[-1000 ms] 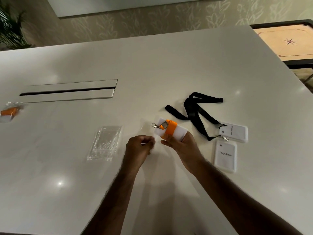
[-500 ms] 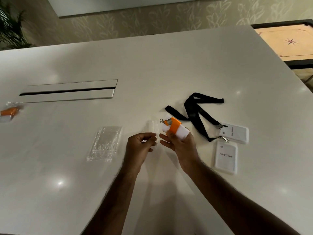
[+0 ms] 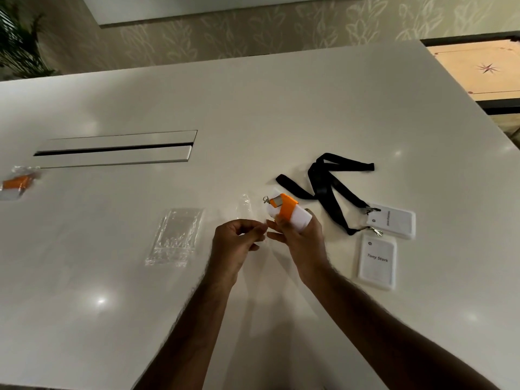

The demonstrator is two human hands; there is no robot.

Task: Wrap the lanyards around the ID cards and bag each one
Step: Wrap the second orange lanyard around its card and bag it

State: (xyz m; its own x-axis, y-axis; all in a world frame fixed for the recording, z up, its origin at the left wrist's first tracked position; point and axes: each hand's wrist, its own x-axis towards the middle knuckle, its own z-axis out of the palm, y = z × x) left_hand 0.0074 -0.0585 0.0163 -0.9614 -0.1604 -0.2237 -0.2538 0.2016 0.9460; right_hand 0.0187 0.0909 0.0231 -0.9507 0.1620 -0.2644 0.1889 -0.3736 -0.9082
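My right hand [image 3: 299, 239] grips a white ID card [image 3: 291, 218] with an orange lanyard wound round it, held just above the table. My left hand [image 3: 235, 243] pinches the edge of a thin clear bag [image 3: 246, 209], which stands up faintly between the two hands. Right of my hands lie two more white ID cards [image 3: 377, 260] [image 3: 392, 220] clipped to black lanyards [image 3: 326, 187]. A stack of clear bags [image 3: 176, 236] lies flat to the left. A bagged orange-wrapped card [image 3: 17, 185] sits at the far left edge.
The white table [image 3: 253, 108] has a long cable slot [image 3: 118, 149] at the back left. A wooden game board [image 3: 478, 70] stands beyond the table's right corner. A plant [image 3: 19, 40] is at the top left.
My right hand has tilted the wrapped card more upright and drawn it closer to my left hand. The clear bag in my left hand has lifted and become faintly visible.
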